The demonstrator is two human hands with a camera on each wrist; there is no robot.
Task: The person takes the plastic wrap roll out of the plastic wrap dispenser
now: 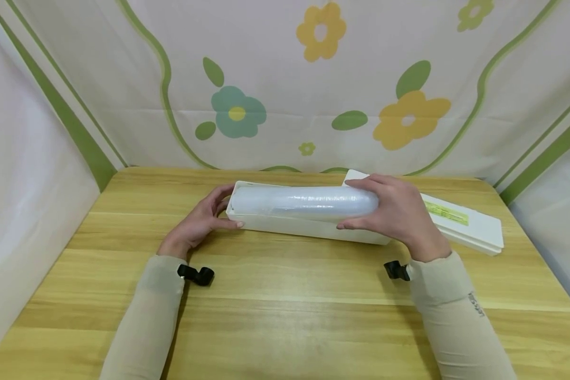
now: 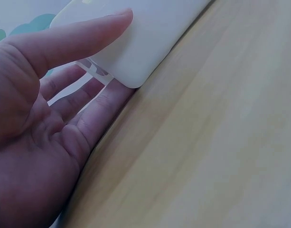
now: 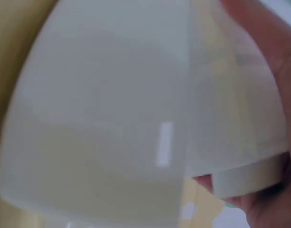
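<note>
A long white dispenser box [image 1: 304, 228] lies across the table with its top uncovered. In it sits a shiny roll of cling film [image 1: 309, 203], its right end raised above the box wall. My left hand [image 1: 195, 221] holds the left end of the box, thumb on the front wall and fingers at the end and behind, as the left wrist view shows. My right hand [image 1: 396, 211] grips the right end of the roll. In the right wrist view the roll's white core end [image 3: 245, 180] sticks out against that hand, beside the box wall [image 3: 98, 118].
A white lid [image 1: 480, 229] with a yellow-green label [image 1: 446, 212] lies at the right, partly behind my right hand. The wooden table [image 1: 285, 316] ends at a flower-printed curtain [image 1: 285, 105] behind, and curtain also hangs at both sides.
</note>
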